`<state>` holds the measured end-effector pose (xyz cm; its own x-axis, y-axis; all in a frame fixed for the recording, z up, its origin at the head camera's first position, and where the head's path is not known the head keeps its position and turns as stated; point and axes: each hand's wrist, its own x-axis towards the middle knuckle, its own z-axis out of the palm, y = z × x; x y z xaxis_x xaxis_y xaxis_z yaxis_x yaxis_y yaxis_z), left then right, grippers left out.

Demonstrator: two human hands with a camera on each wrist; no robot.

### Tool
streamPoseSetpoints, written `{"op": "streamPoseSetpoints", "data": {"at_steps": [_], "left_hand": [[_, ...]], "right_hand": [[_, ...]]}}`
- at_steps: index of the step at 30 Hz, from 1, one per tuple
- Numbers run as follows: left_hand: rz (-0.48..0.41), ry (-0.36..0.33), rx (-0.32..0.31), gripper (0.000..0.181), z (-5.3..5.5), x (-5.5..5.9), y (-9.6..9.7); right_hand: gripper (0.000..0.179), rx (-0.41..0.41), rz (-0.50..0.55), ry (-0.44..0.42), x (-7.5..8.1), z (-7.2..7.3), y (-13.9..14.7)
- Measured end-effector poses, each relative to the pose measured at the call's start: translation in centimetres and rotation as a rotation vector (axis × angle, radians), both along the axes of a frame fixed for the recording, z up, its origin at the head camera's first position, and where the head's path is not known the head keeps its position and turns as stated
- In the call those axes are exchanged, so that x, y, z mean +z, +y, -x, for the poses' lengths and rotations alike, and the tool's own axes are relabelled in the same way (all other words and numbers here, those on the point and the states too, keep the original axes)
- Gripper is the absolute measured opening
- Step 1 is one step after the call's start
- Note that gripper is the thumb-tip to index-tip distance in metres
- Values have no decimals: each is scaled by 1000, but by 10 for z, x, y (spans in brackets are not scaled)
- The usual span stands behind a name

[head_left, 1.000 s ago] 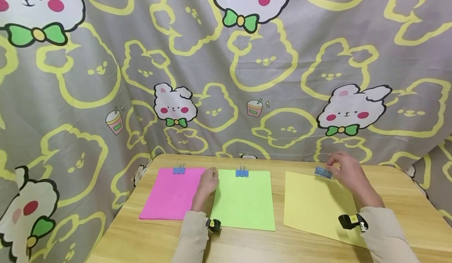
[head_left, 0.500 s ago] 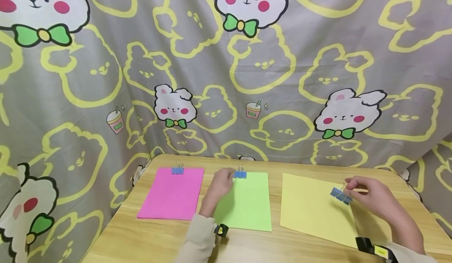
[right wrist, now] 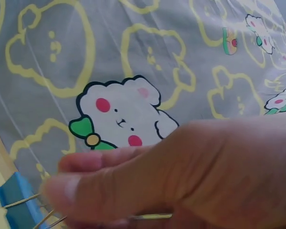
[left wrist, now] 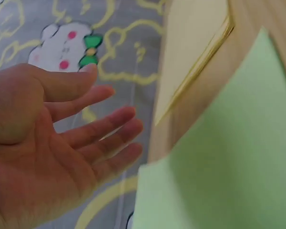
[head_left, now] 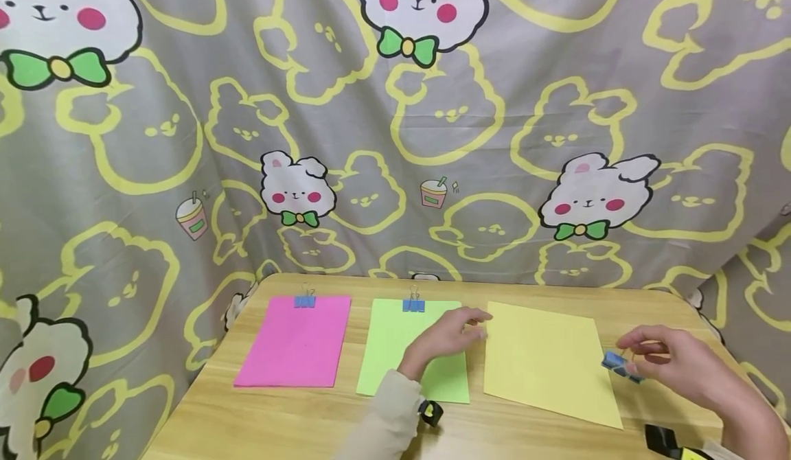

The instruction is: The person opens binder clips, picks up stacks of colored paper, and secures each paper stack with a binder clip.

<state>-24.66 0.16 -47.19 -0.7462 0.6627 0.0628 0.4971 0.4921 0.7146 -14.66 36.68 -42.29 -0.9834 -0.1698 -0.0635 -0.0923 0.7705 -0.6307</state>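
In the head view a stack of yellow paper (head_left: 544,360) lies on the table's right half, turned slightly askew. My right hand (head_left: 686,364) pinches a blue binder clip (head_left: 623,366) by its wire handles, over the right edge of that stack. The right wrist view shows the clip's blue body (right wrist: 19,202) just past the thumb and fingertips. My left hand (head_left: 448,336) holds nothing; its fingers reach to the upper left corner of the yellow stack. In the left wrist view its fingers (left wrist: 107,138) are spread and relaxed, with the yellow sheet edges (left wrist: 205,59) fanned a little apart.
Left of the yellow stack lies green paper (head_left: 386,357) with a blue binder clip (head_left: 414,305) on its top edge. Farther left is pink paper (head_left: 293,343), also with a blue clip (head_left: 305,301). A patterned curtain (head_left: 371,123) hangs behind the wooden table (head_left: 259,419).
My right hand has taken the binder clip off the yellow stack's top edge and moved it right and toward me. My left hand has moved right, past the green paper, to the yellow stack.
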Motion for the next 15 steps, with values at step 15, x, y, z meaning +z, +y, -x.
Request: {"op": "streamPoseSetpoints", "data": {"at_steps": [15], "left_hand": [[378,203,35,38,-1,-17,104]], "right_hand": [[57,7,-5,-203,1,-7,3]]}}
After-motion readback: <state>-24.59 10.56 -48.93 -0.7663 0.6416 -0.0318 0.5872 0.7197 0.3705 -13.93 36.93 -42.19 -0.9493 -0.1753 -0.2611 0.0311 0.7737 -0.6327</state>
